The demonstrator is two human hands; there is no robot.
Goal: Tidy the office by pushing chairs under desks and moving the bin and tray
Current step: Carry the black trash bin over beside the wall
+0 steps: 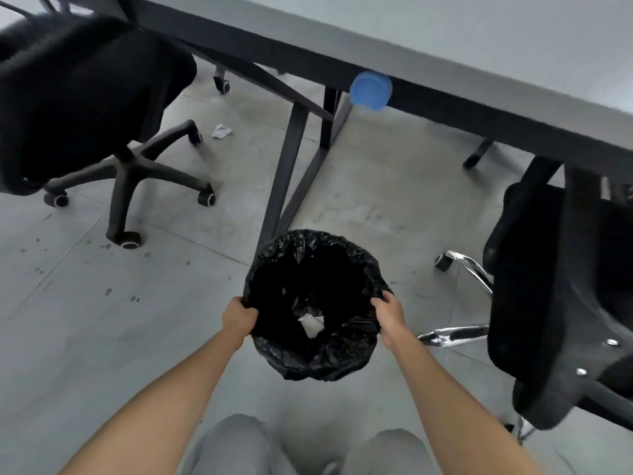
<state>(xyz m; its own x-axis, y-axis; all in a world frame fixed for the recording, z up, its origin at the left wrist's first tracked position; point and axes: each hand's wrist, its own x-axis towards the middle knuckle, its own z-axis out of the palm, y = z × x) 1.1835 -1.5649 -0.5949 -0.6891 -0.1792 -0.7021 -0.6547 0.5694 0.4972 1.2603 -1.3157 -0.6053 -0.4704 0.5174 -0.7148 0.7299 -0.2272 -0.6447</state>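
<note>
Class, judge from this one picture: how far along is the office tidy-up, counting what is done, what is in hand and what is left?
Done: nothing certain; both chairs look unfinished. In hand: the left hand and right hand grip the rim of the black-lined bin. Left: the left chair stands clear of the desk, the right chair is only partly under it, and no tray is in view.
</note>
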